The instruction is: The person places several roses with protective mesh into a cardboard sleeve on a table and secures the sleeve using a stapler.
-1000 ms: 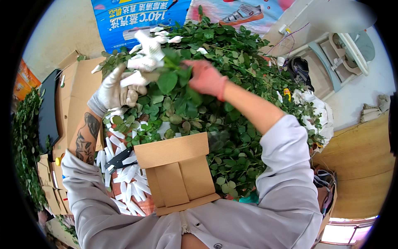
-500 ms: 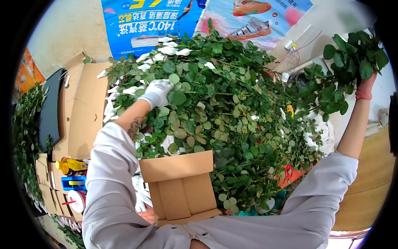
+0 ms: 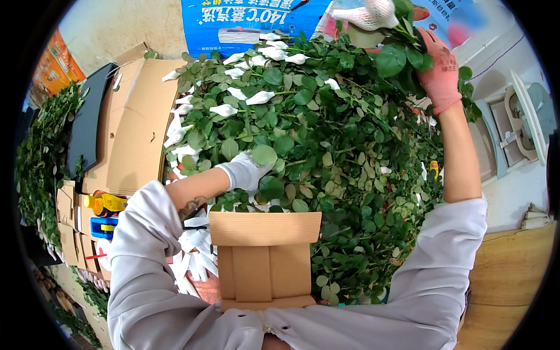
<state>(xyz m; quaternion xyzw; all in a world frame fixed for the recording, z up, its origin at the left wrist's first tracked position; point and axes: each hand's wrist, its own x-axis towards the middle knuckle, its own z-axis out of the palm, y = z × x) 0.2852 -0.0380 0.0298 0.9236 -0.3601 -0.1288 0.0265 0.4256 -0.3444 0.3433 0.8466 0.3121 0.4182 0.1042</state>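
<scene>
My right hand (image 3: 438, 69), in a pink glove, is closed round a bunch of leafy rose stems (image 3: 392, 58) at the upper right. Large white-netted flower heads (image 3: 367, 16) at the bunch's end point left. My left hand (image 3: 245, 172), in a white glove, is low over a broad pile of rose stems (image 3: 332, 140). It is closed on a leafy rose stem (image 3: 264, 154), whose leaves partly cover the fingers. Several white-sleeved rose heads (image 3: 259, 98) lie along the pile's left and far sides.
An open cardboard box (image 3: 268, 274) stands against my front. Flat cardboard (image 3: 143, 128) and a black panel (image 3: 90, 122) lie left, near a yellow bottle (image 3: 105, 203) and a blue tape dispenser (image 3: 103, 227). White sleeves (image 3: 195, 256) lie left of the box.
My right hand has swung inward and up from the far right with its bunch. My left hand has come nearer to me, its leaves moving with it. The view has shifted.
</scene>
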